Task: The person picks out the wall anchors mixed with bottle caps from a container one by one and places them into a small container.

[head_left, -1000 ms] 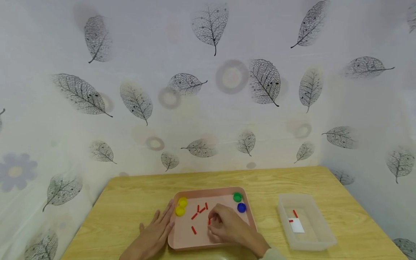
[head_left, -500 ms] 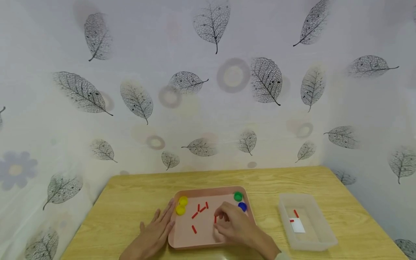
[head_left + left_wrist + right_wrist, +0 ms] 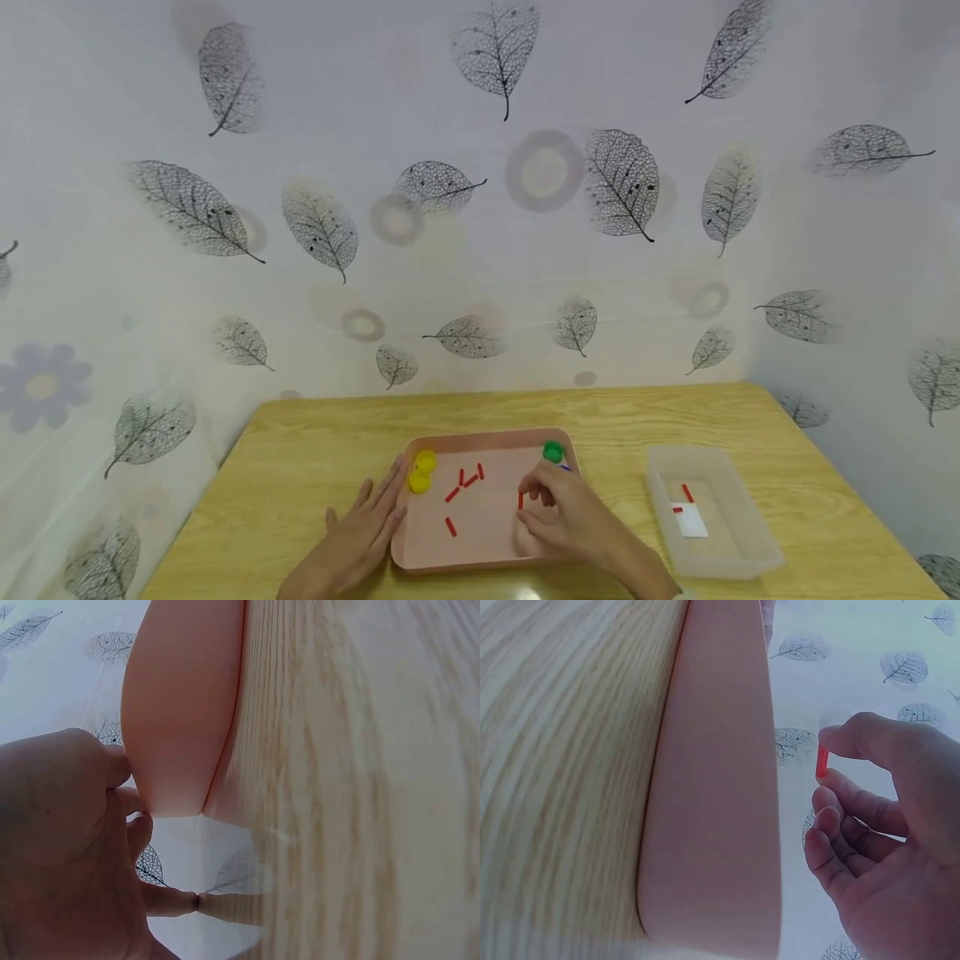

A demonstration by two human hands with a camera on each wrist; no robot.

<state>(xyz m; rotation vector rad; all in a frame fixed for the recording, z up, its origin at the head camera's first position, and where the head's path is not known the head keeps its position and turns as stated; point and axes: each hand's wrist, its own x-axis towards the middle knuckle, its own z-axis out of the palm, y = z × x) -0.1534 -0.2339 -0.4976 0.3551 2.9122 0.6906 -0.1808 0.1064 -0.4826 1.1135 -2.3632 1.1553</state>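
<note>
My right hand (image 3: 567,510) pinches a small red stick (image 3: 822,760) between thumb and index fingertip, over the right half of the pink tray (image 3: 487,546). In the right wrist view the stick spans the gap between the two tips. With fingers straight, my left hand (image 3: 358,529) rests against the tray's left edge. Several more red sticks (image 3: 451,527) lie loose on the tray floor. Two yellow round caps (image 3: 421,482) sit in its far left corner. At the far right corner is a green cap (image 3: 553,452); a blue cap beside it is mostly hidden behind my right hand.
To the right of the tray stands a translucent plastic box (image 3: 738,560) on the wooden table (image 3: 315,450). Inside it lie a white card (image 3: 692,521) and two red sticks (image 3: 687,492). A leaf-patterned curtain (image 3: 480,250) rises behind the table.
My right hand has moved to the right across the tray, carrying the pinched red stick, and now covers most of the blue cap. The left hand stays at the tray's edge.
</note>
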